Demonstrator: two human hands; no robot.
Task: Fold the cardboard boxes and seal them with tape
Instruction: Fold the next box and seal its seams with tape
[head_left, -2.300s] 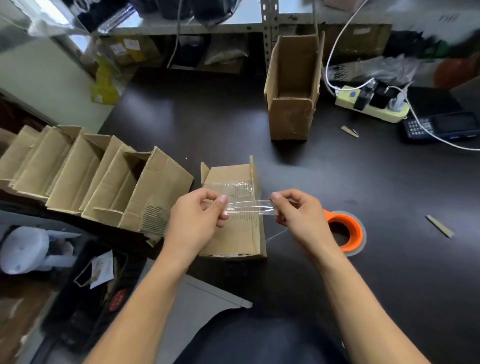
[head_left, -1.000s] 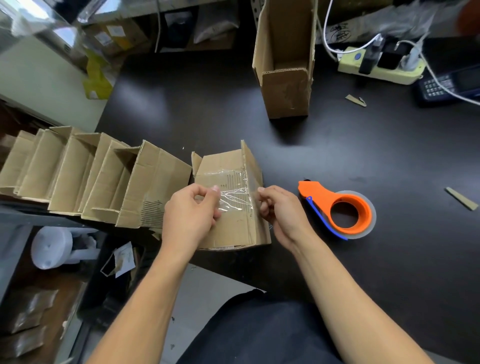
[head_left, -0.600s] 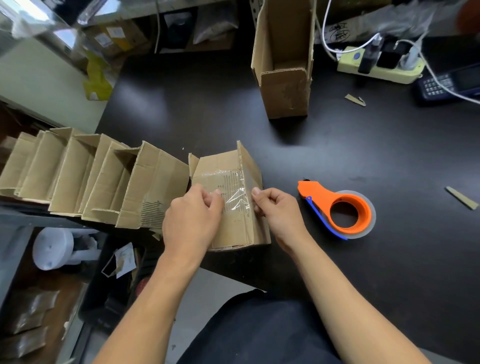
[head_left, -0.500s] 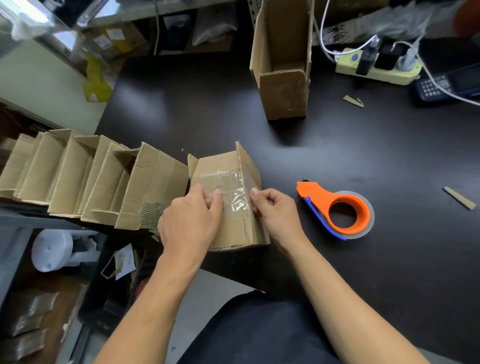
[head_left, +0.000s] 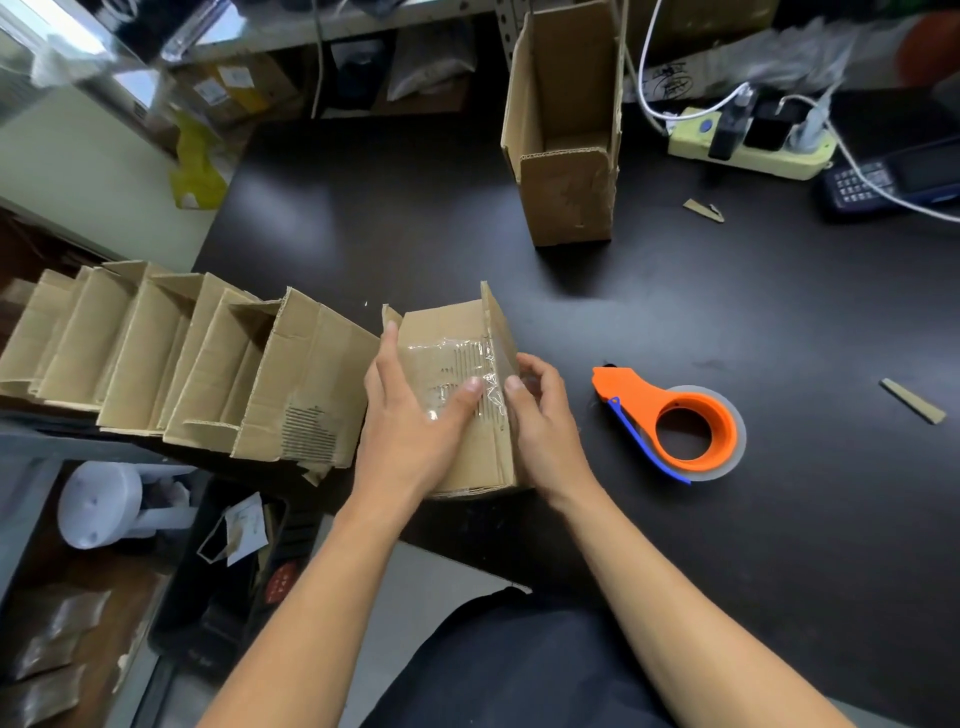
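A small cardboard box (head_left: 457, 327) lies on its side on the dark table (head_left: 727, 322), its top face crossed by clear tape (head_left: 462, 358). My left hand (head_left: 410, 410) lies flat on that face, fingers straight, thumb pressing the tape near the right edge. My right hand (head_left: 540, 410) cups the box's right side, thumb on the tape at the corner. An orange tape dispenser (head_left: 675, 421) with a clear roll rests on the table just right of the box.
A row of several folded open boxes (head_left: 171, 353) leans along the table's left edge. One tall open box (head_left: 566, 150) stands at the back. A power strip (head_left: 748, 140), cables and a handheld device (head_left: 893, 176) sit far right. Cardboard scraps (head_left: 911, 400) lie about.
The strip of tape that I held stretched above the box now lies stuck on it. My left hand has flattened over the top face and my right hand has moved down the box's side.
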